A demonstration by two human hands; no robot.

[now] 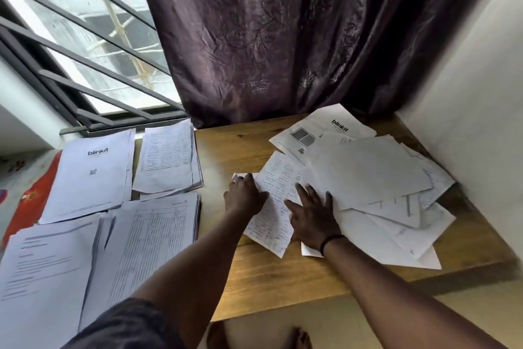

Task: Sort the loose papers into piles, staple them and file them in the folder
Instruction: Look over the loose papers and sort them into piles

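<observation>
Both hands [245, 193] [312, 214] seemingly press loose papers [365, 176], fingertips blurred.

A room in a home: a dark patterned curtain [268, 37] hangs top centre, a barred window [85, 45] fills the upper left, and a small wooden table [283, 278] sits against the plain wall [467, 94] on the right.

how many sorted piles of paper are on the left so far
4. A blinkit pile at far left, a table-print pile beside it, a text pile at near left, a grid-form pile beside that. Others may lie outside the frame.
</observation>
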